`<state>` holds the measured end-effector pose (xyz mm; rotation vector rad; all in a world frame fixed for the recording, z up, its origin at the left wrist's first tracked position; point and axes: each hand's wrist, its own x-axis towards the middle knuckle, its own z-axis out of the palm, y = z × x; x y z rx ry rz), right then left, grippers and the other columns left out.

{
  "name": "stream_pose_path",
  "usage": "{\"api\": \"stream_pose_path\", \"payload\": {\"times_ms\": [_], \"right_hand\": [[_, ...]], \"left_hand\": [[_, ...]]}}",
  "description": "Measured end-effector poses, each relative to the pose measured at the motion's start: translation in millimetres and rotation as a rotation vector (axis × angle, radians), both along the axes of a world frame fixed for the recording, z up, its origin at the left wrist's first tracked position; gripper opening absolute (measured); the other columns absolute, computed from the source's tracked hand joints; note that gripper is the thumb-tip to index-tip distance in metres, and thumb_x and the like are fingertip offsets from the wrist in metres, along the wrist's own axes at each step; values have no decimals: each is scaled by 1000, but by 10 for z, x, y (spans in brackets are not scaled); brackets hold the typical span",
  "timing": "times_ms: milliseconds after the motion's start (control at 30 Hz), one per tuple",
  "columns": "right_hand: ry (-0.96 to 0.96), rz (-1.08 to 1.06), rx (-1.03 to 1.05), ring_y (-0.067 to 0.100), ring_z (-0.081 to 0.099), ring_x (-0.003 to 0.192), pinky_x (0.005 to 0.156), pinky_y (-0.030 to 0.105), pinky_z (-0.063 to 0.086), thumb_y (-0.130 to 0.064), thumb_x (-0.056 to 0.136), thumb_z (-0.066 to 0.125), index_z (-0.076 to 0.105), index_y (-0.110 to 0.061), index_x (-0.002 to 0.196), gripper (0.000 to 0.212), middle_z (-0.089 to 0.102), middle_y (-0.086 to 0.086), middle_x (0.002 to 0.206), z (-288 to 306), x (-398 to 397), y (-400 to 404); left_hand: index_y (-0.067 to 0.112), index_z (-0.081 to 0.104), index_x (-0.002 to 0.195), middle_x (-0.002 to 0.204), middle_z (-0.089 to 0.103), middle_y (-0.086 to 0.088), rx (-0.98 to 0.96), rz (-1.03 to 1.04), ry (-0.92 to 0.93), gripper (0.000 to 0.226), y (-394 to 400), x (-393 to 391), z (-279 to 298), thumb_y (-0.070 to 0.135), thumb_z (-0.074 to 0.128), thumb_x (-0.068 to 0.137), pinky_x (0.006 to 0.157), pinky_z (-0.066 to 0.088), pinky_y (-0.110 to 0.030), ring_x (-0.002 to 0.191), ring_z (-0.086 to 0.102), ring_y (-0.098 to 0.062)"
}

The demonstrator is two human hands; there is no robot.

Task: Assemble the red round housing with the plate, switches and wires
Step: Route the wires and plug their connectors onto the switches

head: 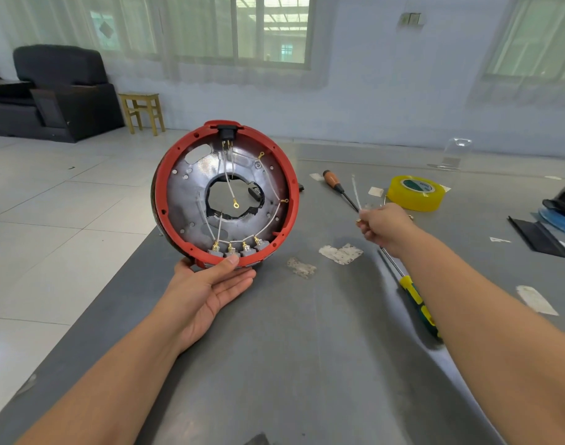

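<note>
The red round housing [291, 200] stands tilted on its edge at the table's left side, its open face toward me. Inside it sit a silver metal plate [191, 191] with a central hole, several grey switches [239, 248] along the bottom rim, a black socket [226, 131] at the top and white wires [228, 178] with gold ring terminals. My left hand [210, 284] holds the housing from below, thumb on the lower rim. My right hand [385, 224], to the right of the housing, pinches a thin white wire [355, 187] that sticks upward.
On the grey table [291, 364] lie a wooden-handled screwdriver [337, 186], a green-and-yellow screwdriver [416, 300] partly under my right forearm, a yellow tape roll [416, 192], scraps of paper [340, 253] and black and blue items [560, 216] at the right edge. A sofa and stool stand behind.
</note>
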<state>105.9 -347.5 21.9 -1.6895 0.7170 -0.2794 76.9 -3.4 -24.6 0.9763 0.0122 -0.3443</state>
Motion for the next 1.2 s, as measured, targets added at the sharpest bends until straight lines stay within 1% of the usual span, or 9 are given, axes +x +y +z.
{"api": "stream_pose_path", "payload": {"times_ms": [100, 200, 333, 400, 500, 633, 833, 1067, 1200], "right_hand": [[-229, 113, 250, 10, 59, 56, 57, 17, 55, -3, 98, 64, 60, 0, 102, 6, 62, 12, 79, 70, -237, 393], [-384, 217, 377, 13, 65, 59, 67, 20, 59, 2, 95, 67, 61, 5, 108, 15, 68, 12, 77, 107, -450, 742], [-445, 367, 473, 19, 74, 71, 71, 22, 61, 8, 93, 66, 63, 5, 105, 14, 74, 14, 83, 149, -624, 1137], [-438, 436, 474, 22, 76, 75, 73, 24, 61, 10, 92, 66, 66, 6, 104, 13, 75, 15, 85, 158, -664, 1292], [-419, 519, 363, 25, 76, 81, 77, 28, 63, 9, 91, 68, 68, 4, 105, 15, 75, 17, 89, 172, -688, 1457], [-393, 579, 177, 22, 77, 77, 70, 28, 64, 7, 90, 71, 68, 3, 106, 17, 76, 18, 89, 173, -666, 1607], [-377, 575, 89, 21, 77, 73, 62, 23, 60, 7, 88, 73, 69, 2, 100, 14, 76, 22, 90, 134, -603, 1678], [-393, 596, -55, 23, 78, 79, 65, 27, 62, 0, 87, 76, 70, -7, 101, 16, 78, 11, 84, 114, -542, 1635], [-426, 611, -266, 16, 77, 77, 64, 28, 60, -9, 87, 78, 71, -17, 100, 17, 79, 0, 85, 97, -538, 1637]], "left_hand": [[10, 36, 147, 114, 75, -30, 3, 18, -6, 88, 4, -43, 17, 7, 84, 73, 75, 65, -42, 103, 76, -45], [13, 36, 144, 112, 76, -29, 6, 34, -13, 87, 6, -81, 27, 6, 85, 72, 76, 65, -43, 101, 77, -44], [18, 36, 134, 110, 77, -27, 23, 40, -19, 74, 21, -118, 16, 2, 83, 80, 76, 66, -42, 99, 77, -42], [17, 36, 137, 111, 76, -28, 28, 24, -20, 81, 50, -142, 12, 5, 86, 75, 77, 66, -43, 100, 77, -44], [15, 38, 141, 114, 75, -30, 28, -21, -22, 86, 101, -182, 7, 6, 86, 71, 77, 65, -44, 102, 76, -46], [16, 39, 140, 114, 74, -31, 31, -50, -17, 83, 111, -182, 3, 4, 85, 73, 76, 65, -44, 101, 76, -47], [17, 40, 139, 112, 75, -31, 66, -63, -27, 82, 105, -171, -12, 4, 85, 72, 74, 65, -42, 100, 76, -47], [19, 39, 143, 113, 75, -31, 109, -73, -49, 83, 95, -174, -14, 4, 85, 75, 77, 66, -45, 100, 76, -47], [21, 37, 141, 110, 75, -30, 132, -79, -61, 84, 81, -188, -6, 5, 85, 74, 77, 66, -44, 99, 76, -46]]}}
